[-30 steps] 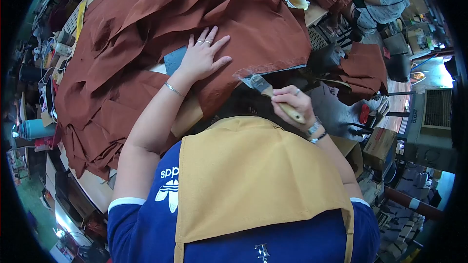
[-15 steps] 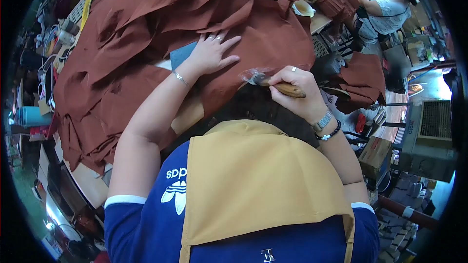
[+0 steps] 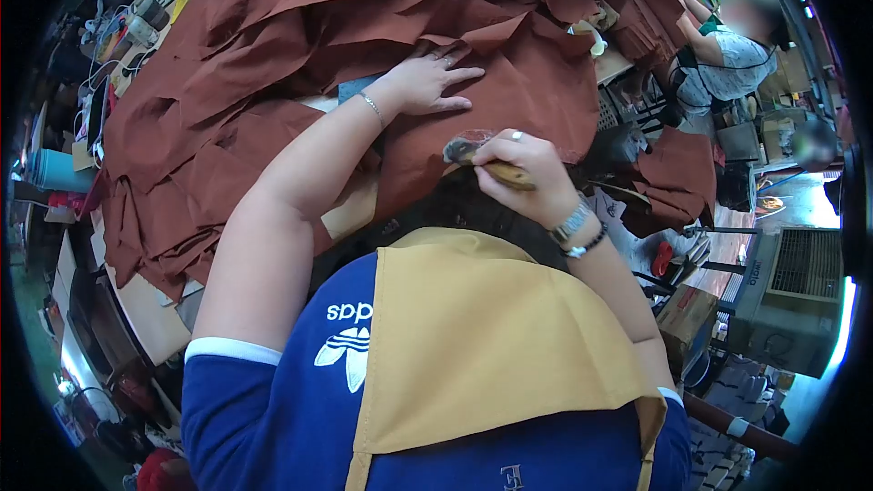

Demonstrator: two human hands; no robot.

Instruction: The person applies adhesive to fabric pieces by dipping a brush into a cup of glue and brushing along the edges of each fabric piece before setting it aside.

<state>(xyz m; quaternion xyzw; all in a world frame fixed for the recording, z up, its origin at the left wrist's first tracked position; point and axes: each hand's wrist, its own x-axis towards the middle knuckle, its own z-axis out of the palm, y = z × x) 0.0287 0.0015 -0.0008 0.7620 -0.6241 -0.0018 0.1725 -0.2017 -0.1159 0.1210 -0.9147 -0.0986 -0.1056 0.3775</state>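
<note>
My left hand (image 3: 427,84) lies flat with spread fingers on a reddish-brown sheet (image 3: 518,82) that looks like leather or cloth. Under that wrist, a corner of a blue flat piece (image 3: 357,89) shows. My right hand (image 3: 530,173) is closed around the wooden handle (image 3: 509,175) of a short brush. Its dark bristles (image 3: 461,150) touch the sheet close to the edge nearest my body. A whitish wet smear surrounds the brush tip and runs along that edge.
Overlapping reddish-brown sheets (image 3: 209,127) cover most of the table. A pale bowl (image 3: 596,41) sits partly hidden behind a raised sheet edge. More brown pieces (image 3: 677,173) lie to the right. Another person (image 3: 727,64) works at the upper right. A cardboard box (image 3: 687,316) stands at lower right.
The brush in my right hand has moved left along the sheet's near edge. My left hand has shifted right and slightly up. Less of the blue piece and the bowl shows now.
</note>
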